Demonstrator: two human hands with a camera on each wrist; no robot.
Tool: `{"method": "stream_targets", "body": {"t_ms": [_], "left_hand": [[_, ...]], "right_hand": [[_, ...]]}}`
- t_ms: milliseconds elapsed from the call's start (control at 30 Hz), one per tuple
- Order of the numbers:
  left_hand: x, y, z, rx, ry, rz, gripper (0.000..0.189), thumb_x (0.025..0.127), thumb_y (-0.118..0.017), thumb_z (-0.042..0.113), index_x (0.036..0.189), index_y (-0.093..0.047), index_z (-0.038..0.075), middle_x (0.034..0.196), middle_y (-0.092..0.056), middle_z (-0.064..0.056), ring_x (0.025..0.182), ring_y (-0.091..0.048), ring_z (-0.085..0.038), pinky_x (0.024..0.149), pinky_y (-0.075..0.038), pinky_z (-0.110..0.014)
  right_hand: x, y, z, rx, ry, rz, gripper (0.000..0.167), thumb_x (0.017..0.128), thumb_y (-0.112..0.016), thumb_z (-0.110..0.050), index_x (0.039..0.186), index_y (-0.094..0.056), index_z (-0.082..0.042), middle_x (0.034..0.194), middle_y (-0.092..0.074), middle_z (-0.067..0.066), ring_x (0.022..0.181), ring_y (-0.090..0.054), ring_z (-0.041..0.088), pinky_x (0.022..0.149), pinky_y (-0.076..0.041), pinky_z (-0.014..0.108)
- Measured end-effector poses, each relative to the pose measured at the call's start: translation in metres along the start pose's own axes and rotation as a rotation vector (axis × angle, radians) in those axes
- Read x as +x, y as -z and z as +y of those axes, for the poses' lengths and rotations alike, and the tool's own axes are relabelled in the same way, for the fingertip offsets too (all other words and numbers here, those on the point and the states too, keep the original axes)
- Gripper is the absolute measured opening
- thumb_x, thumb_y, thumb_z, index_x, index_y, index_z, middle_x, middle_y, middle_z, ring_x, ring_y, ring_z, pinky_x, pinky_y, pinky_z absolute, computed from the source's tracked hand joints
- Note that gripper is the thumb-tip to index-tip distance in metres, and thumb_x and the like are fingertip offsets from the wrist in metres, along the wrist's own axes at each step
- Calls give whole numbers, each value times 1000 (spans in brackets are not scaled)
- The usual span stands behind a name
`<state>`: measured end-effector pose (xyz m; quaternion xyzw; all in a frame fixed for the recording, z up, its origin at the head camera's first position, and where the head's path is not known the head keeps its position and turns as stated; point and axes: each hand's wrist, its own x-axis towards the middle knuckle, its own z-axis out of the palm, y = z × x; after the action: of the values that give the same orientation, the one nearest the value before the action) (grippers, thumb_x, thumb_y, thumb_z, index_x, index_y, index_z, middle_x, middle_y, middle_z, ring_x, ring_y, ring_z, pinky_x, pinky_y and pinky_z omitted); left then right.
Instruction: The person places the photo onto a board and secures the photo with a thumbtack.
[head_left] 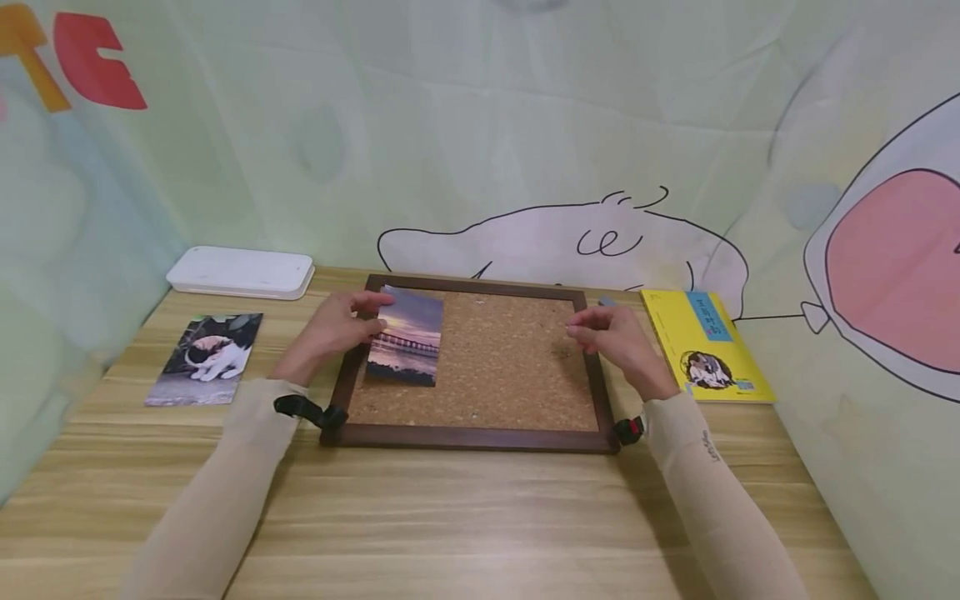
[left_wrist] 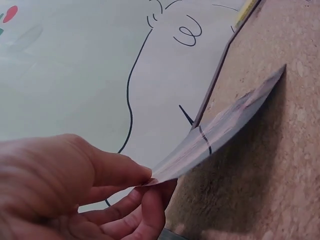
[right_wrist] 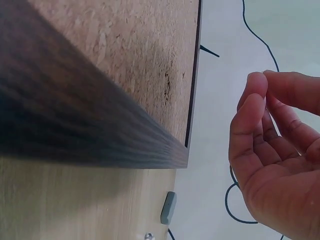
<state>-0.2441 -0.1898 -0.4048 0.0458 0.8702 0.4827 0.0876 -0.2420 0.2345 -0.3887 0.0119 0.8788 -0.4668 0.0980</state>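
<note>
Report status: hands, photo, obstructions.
Left hand pinching sunset photo above corkboard. Right hand near board's right edge, nothing visible in its grip. No obstruction seen.

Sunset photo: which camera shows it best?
The head view: the sunset photo faces that camera, showing its sky and water. The left wrist view catches it only at a steep slant, pinched in the left fingers. The right wrist view doesn't show it.

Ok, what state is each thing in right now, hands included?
Framed corkboard: lying face up
Sunset photo: bowed, held edge raised
Left hand: pinching the sunset photo's left edge
Right hand: fingertips together; can't tell if holding anything
Cat photo: flat, picture up
Yellow book: closed, cover up
White case: closed
Small grey object: on table
</note>
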Motion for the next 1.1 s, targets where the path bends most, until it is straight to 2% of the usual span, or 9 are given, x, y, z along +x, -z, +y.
{"method": "stream_targets", "body": {"t_ms": [267,367,467,500,600,700,767,900,1100], "left_hand": [[2,-9,-5,227,-85,48,48,98,-67,9,146,-64,1,136,-68,-31,105,-64,-34,79,-49,-31],[2,-14,-6,269,-97,47,50,97,-68,11,146,-64,0,142,-66,-31,109,-62,-37,88,-51,-42],[3,-19,-8,311,-122,56,51,95,-69,12,144,-65,-1,147,-63,-31,119,-63,-42,102,-52,-53],[4,-21,-9,325,-131,64,51,94,-70,12,143,-66,-2,147,-63,-31,117,-64,-42,103,-52,-54],[6,-24,-10,347,-157,87,51,91,-72,11,139,-67,-4,143,-66,-32,101,-67,-40,90,-54,-48],[6,-28,-11,365,-161,108,52,89,-74,11,138,-69,-3,136,-69,-30,83,-59,-31,76,-46,-41],[6,-30,-11,375,-159,112,51,89,-75,12,138,-68,-3,134,-69,-31,88,-60,-30,79,-48,-43],[4,-33,-10,386,-134,100,51,92,-75,14,141,-67,-1,131,-67,-30,108,-61,-37,95,-49,-55],[3,-33,-7,399,-129,81,52,95,-75,15,143,-64,-2,138,-64,-32,123,-59,-44,107,-47,-60]], "right_hand": [[5,-5,-1,35,32,-9,24,104,-70,-20,121,-72,-2,112,-72,18,90,-64,22,87,-60,38],[7,-7,-3,39,39,-9,23,104,-71,-19,119,-73,-2,110,-72,19,90,-65,24,87,-60,39],[8,-9,-5,30,44,-11,22,104,-70,-19,119,-74,-3,110,-73,21,91,-65,28,85,-59,39],[8,-10,-6,28,46,-11,22,104,-70,-20,119,-74,-3,109,-72,21,91,-65,29,84,-59,39],[10,-13,-10,13,46,-12,22,104,-71,-21,118,-75,-5,107,-73,19,92,-65,31,81,-57,39],[11,-17,-16,-6,26,-17,21,104,-71,-23,118,-76,-8,109,-73,15,95,-65,30,84,-57,39],[12,-19,-20,-10,7,-25,20,104,-71,-24,118,-75,-10,113,-74,12,99,-65,28,87,-57,39],[16,-24,-27,0,-8,-38,18,104,-71,-24,118,-74,-12,119,-74,14,103,-65,29,93,-58,43],[22,-33,-39,-15,42,-62,18,104,-71,-22,117,-75,-11,117,-73,19,100,-66,30,95,-58,50]]}}
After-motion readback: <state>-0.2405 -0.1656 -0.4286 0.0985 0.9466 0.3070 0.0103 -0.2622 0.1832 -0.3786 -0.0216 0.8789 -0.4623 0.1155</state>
